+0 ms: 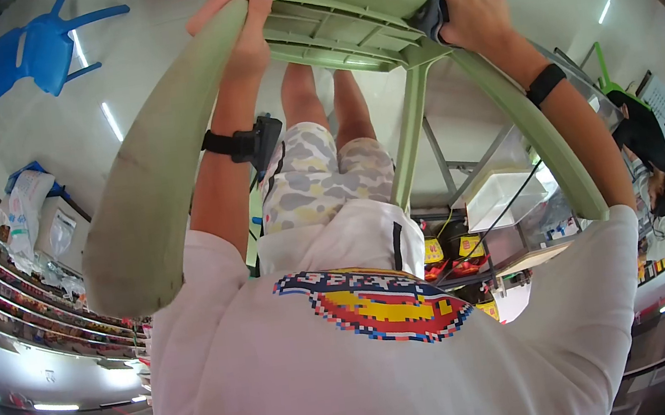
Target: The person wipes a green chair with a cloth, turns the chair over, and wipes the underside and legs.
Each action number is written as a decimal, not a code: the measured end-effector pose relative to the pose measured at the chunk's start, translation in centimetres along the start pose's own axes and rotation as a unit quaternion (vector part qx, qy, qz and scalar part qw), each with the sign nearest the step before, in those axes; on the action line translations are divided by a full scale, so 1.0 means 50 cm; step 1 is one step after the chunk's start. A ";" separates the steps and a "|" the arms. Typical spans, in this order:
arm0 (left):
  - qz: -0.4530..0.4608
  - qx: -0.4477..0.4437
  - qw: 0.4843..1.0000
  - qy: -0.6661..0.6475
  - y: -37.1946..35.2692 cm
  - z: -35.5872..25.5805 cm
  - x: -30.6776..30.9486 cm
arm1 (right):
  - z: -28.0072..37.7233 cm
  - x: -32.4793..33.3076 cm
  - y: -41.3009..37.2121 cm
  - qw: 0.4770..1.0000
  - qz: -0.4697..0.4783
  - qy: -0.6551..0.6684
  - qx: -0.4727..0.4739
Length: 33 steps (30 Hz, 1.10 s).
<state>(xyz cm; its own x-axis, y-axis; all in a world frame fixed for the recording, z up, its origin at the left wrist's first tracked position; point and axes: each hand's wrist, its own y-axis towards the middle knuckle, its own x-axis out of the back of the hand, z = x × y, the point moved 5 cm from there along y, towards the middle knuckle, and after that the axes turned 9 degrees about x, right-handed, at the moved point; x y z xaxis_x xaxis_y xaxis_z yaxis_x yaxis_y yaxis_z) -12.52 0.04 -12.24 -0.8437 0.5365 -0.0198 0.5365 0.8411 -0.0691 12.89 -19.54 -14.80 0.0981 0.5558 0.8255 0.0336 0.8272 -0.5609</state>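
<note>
A green plastic chair is tipped up in front of me, its ribbed underside showing and its legs pointing toward my body. One leg, streaked with dark marks, looms large at the left. My left hand is closed around the upper end of that leg, close to the seat. Bunched in my right hand is a dark grey cloth, pressed against the side of the chair where another leg joins. The fingertips of the right hand are partly hidden by the cloth. The chair's far end is cut off by the frame.
A blue chair lies on the floor at upper left. Stocked shelves line the left side. At right stand a metal rack with a white bin and red-yellow packages. Another person in dark clothing is at far right.
</note>
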 end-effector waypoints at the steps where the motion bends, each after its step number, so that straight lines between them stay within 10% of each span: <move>1: 0.000 0.001 1.000 0.000 -0.001 0.002 0.000 | 0.004 0.010 0.000 1.000 -0.009 0.011 0.012; 33: -0.020 -0.003 1.000 0.003 -0.005 0.011 0.006 | 0.003 0.055 0.028 0.994 0.016 0.002 0.105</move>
<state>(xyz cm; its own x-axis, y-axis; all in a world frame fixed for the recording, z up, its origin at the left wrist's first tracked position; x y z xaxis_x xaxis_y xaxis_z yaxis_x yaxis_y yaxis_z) -12.92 -0.03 -12.77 -0.8641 0.5031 -0.0104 0.5027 0.8621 -0.0642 13.04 -16.83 -13.29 0.1007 0.5822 0.8068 -0.1773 0.8084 -0.5613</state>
